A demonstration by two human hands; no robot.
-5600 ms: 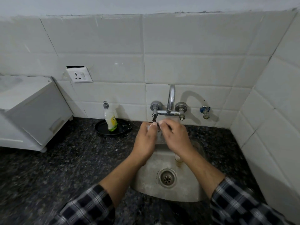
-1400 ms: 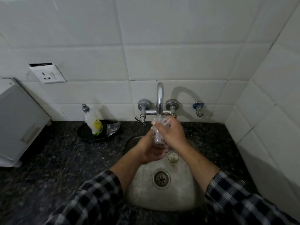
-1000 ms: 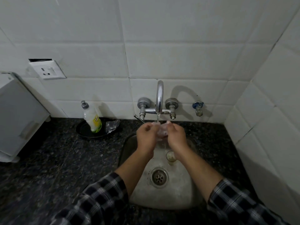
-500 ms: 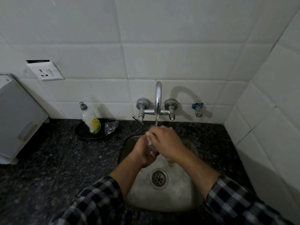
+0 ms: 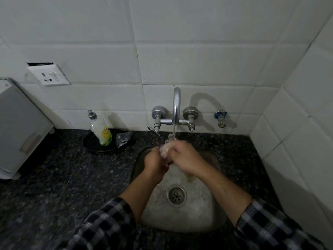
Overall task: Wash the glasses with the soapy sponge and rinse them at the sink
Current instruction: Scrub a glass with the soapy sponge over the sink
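Over the steel sink [image 5: 198, 219], both my hands hold a small clear glass [image 5: 164, 148] under the thin stream of water from the tap [image 5: 176, 107]. My left hand [image 5: 155, 164] grips the glass from below and from the left. My right hand [image 5: 184, 159] wraps over it from the right, hiding most of it. A second small glass [image 5: 189, 177] stands in the sink basin, partly hidden behind my right wrist. No sponge can be made out.
A dish-soap bottle [image 5: 100, 129] and a crumpled clear wrapper [image 5: 123, 138] sit in a black dish [image 5: 93, 147] left of the tap. A white appliance [image 5: 19, 130] stands at the far left on the dark granite counter [image 5: 54, 186]. Tiled walls close off the back and right.
Both hands have kept turning the glass under the running water; my right hand has shifted over its top. Several seconds ago the wrapper was not in the dish.
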